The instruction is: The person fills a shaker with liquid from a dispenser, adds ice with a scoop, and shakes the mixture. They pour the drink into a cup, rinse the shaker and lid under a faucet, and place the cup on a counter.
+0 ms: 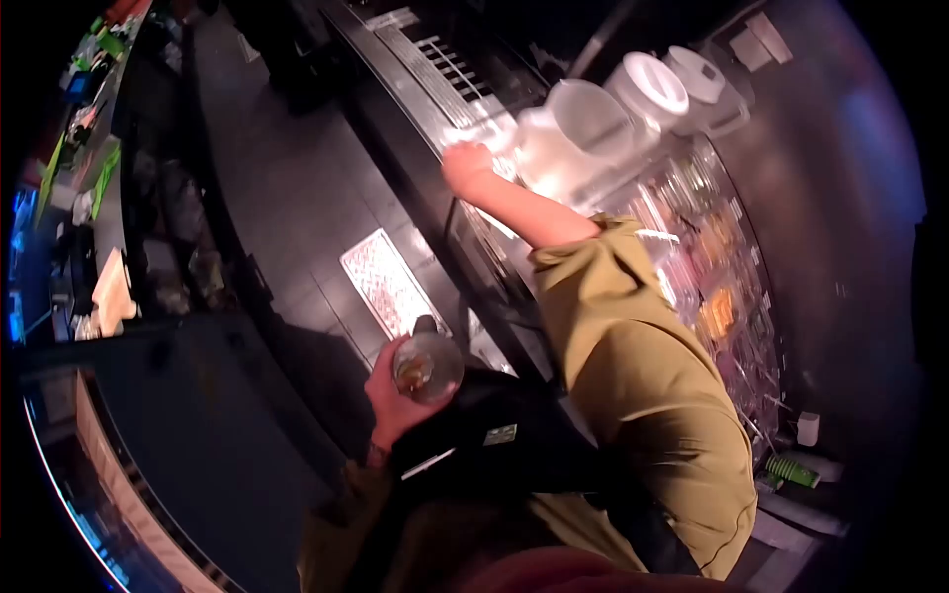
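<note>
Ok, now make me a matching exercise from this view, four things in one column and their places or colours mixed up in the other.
Column one
1. Clear cup
2. Right hand
3. Right sleeve
4. White round containers

Column two
A. Olive-yellow
B. Upper right of the view
C. In the left hand
D. At the counter, by the near end of the slotted metal strip

Right pairs: 1-C, 2-D, 3-A, 4-B
</note>
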A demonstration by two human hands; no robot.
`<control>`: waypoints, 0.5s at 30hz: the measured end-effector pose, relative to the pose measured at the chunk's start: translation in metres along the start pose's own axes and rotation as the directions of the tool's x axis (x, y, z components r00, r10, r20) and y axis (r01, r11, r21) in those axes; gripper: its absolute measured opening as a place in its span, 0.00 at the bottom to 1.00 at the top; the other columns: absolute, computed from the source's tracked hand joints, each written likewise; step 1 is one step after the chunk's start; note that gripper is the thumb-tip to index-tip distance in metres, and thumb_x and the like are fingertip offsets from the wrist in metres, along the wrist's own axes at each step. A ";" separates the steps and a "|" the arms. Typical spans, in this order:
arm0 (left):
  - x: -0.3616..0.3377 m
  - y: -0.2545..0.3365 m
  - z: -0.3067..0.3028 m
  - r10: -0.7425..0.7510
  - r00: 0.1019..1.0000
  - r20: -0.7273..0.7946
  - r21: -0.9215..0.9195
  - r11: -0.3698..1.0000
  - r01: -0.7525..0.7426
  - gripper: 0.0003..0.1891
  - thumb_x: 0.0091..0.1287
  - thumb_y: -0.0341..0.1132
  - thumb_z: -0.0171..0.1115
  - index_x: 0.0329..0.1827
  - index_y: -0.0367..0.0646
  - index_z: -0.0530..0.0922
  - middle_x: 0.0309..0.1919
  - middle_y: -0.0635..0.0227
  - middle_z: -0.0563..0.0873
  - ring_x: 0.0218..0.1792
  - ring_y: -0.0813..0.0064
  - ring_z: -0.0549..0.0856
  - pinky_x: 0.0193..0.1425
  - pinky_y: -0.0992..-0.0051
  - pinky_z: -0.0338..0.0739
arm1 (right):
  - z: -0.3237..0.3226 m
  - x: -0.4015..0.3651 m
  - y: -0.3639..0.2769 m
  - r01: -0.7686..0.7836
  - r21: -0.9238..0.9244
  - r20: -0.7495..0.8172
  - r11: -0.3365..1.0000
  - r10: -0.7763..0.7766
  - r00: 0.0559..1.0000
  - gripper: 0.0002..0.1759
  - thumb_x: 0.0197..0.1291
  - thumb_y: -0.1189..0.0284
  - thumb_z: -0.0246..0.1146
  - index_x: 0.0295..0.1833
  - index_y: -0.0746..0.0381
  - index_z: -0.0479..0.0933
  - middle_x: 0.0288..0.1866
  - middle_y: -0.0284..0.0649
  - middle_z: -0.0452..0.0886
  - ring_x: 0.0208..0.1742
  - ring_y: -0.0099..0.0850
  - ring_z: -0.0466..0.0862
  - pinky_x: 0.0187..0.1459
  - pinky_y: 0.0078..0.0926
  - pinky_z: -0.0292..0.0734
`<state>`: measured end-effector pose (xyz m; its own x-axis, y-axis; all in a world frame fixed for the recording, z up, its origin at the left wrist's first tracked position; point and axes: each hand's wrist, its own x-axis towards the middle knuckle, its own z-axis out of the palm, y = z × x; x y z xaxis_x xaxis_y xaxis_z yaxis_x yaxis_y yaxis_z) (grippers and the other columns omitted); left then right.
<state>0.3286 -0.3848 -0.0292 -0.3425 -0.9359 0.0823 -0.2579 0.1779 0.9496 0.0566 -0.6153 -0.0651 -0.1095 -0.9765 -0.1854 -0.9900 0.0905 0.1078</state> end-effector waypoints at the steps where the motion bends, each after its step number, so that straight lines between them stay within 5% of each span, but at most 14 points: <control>1: 0.019 -0.006 -0.017 0.004 0.999 -0.032 -0.004 1.000 -0.004 0.43 0.35 0.39 0.84 0.58 0.39 0.73 0.44 0.62 0.86 0.45 0.74 0.86 0.52 0.73 0.80 | 0.075 0.071 0.014 -0.143 -0.186 0.090 0.972 0.162 0.983 0.16 0.55 0.65 0.63 0.49 0.57 0.82 0.48 0.38 0.84 0.54 0.36 0.82 0.53 0.35 0.76; 4: 0.058 -0.023 -0.053 -0.096 0.995 -0.003 -0.066 0.993 0.096 0.42 0.36 0.39 0.84 0.57 0.38 0.74 0.43 0.61 0.86 0.45 0.72 0.86 0.52 0.72 0.80 | 0.054 0.078 0.020 -0.012 -0.406 0.290 0.914 0.141 0.947 0.18 0.55 0.61 0.63 0.50 0.55 0.83 0.49 0.37 0.83 0.56 0.41 0.79 0.52 0.39 0.73; 8: 0.082 -0.051 -0.075 -0.082 0.992 0.092 -0.049 0.995 0.087 0.43 0.36 0.40 0.84 0.58 0.37 0.73 0.46 0.60 0.84 0.46 0.70 0.85 0.52 0.71 0.80 | 0.060 0.076 0.003 0.401 -0.586 0.491 0.704 -0.085 0.867 0.19 0.58 0.61 0.59 0.53 0.56 0.80 0.50 0.38 0.82 0.51 0.43 0.81 0.45 0.41 0.75; 10: 0.097 -0.045 -0.076 -0.033 0.989 0.143 -0.060 0.997 0.042 0.42 0.37 0.40 0.83 0.58 0.36 0.73 0.49 0.57 0.82 0.49 0.65 0.84 0.55 0.69 0.79 | 0.025 0.050 -0.004 0.385 -0.537 0.243 0.750 -0.300 0.923 0.16 0.53 0.64 0.63 0.46 0.59 0.79 0.45 0.41 0.82 0.45 0.46 0.83 0.40 0.43 0.78; 11: 0.104 -0.039 -0.076 -0.011 0.985 0.174 -0.081 0.996 0.026 0.41 0.37 0.40 0.83 0.57 0.36 0.73 0.51 0.54 0.81 0.53 0.61 0.82 0.58 0.67 0.77 | -0.015 0.030 -0.008 0.323 -0.271 0.108 0.907 -0.305 0.946 0.14 0.57 0.66 0.58 0.45 0.61 0.79 0.44 0.45 0.82 0.42 0.48 0.83 0.39 0.45 0.78; 12: 0.114 -0.029 -0.071 0.079 0.975 0.208 -0.110 0.992 -0.057 0.41 0.37 0.40 0.82 0.57 0.36 0.74 0.51 0.54 0.81 0.52 0.58 0.82 0.59 0.65 0.77 | -0.059 0.008 -0.008 0.252 0.033 -0.021 0.967 -0.251 0.968 0.13 0.61 0.67 0.53 0.44 0.62 0.78 0.43 0.50 0.81 0.39 0.51 0.83 0.39 0.47 0.79; 13: 0.122 -0.018 -0.064 0.174 0.953 0.247 -0.146 0.979 -0.140 0.41 0.36 0.40 0.82 0.57 0.37 0.74 0.51 0.54 0.81 0.52 0.56 0.82 0.60 0.64 0.76 | -0.098 -0.012 -0.005 0.153 0.232 -0.136 0.961 -0.124 0.983 0.19 0.43 0.71 0.70 0.42 0.63 0.73 0.38 0.46 0.79 0.42 0.48 0.82 0.44 0.43 0.79; 15: 0.134 0.008 -0.042 0.352 0.844 0.404 -0.179 0.936 -0.305 0.41 0.37 0.42 0.80 0.58 0.40 0.73 0.52 0.56 0.80 0.54 0.54 0.80 0.62 0.60 0.74 | -0.161 -0.058 0.025 0.230 0.418 -0.485 0.879 0.002 0.874 0.23 0.41 0.72 0.71 0.46 0.63 0.76 0.40 0.44 0.81 0.39 0.42 0.84 0.41 0.36 0.81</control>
<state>0.3186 -0.5221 0.0018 -0.7448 -0.6049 0.2817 0.0244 0.3972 0.9174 0.0520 -0.5874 0.1054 -0.0548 -0.9486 0.3118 -0.9322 -0.0633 -0.3565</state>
